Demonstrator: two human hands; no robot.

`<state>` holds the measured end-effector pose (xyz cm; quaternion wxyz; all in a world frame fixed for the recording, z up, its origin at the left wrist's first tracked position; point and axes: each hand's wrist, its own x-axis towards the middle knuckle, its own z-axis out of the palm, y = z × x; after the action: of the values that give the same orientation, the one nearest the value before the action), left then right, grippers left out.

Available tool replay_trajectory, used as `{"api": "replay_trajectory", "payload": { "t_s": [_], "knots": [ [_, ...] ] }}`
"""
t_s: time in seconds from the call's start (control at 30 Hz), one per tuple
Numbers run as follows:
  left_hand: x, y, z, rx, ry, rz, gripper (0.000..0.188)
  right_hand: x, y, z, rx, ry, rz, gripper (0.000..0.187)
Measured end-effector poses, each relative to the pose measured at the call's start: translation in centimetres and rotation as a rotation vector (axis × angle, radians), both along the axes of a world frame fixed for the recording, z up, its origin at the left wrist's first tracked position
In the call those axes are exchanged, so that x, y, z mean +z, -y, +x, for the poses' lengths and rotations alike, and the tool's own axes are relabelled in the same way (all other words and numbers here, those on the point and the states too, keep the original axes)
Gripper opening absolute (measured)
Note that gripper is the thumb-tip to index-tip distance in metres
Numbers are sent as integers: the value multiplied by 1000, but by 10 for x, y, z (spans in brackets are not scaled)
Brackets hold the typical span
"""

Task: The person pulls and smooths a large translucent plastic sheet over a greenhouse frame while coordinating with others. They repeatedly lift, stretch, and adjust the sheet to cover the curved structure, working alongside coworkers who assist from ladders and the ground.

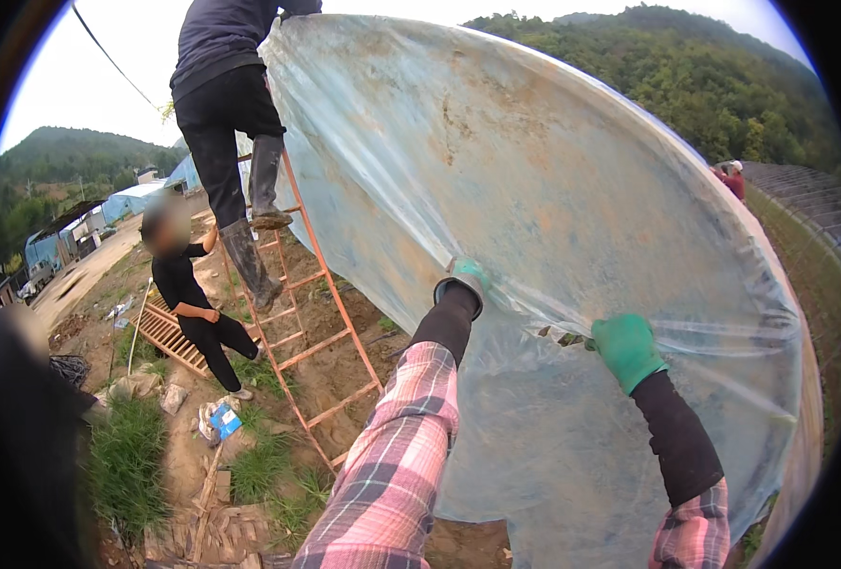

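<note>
A large sheet of translucent plastic film (pixel 553 180), stained brown in places, spreads over the end of a curved frame before me. My left hand (pixel 471 275), in a green glove, is closed on a bunched part of the film. To its right my right hand (pixel 627 351), gloved in green too, grips the film in a fist. Folds run tight between the two hands and out to the right edge. Just left of my right hand, a small opening in the film shows leaves behind it. Below, the film hangs loose.
Left of the film, a person (pixel 226 114) in boots stands on an orange metal ladder (pixel 330 343). Another person (pixel 188 284) in black is beside its foot. Wooden slats (pixel 169 334), grass (pixel 131 465) and a blue packet (pixel 225 420) lie on the dirt. Someone in red (pixel 733 180) is far right.
</note>
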<state>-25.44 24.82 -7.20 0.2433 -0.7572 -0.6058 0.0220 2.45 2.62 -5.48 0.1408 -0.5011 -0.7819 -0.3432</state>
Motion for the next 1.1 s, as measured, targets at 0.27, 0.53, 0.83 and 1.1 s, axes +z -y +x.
{"api": "replay_trajectory", "payload": {
  "t_s": [0.27, 0.53, 0.83, 1.1],
  "knots": [
    [-1, 1, 1, 0, 20, 31, 29, -2, 2, 3, -2, 36, 8, 18],
    [2, 14, 2, -71, -51, 54, 26, -8, 3, 6, 75, -34, 39, 11],
    [3, 10, 6, -58, -95, 129, 26, -12, -5, 8, 11, 27, 7, 6],
    [-3, 11, 4, -46, -103, 176, 25, -14, -2, 6, -4, 19, 50, 6]
  ]
}}
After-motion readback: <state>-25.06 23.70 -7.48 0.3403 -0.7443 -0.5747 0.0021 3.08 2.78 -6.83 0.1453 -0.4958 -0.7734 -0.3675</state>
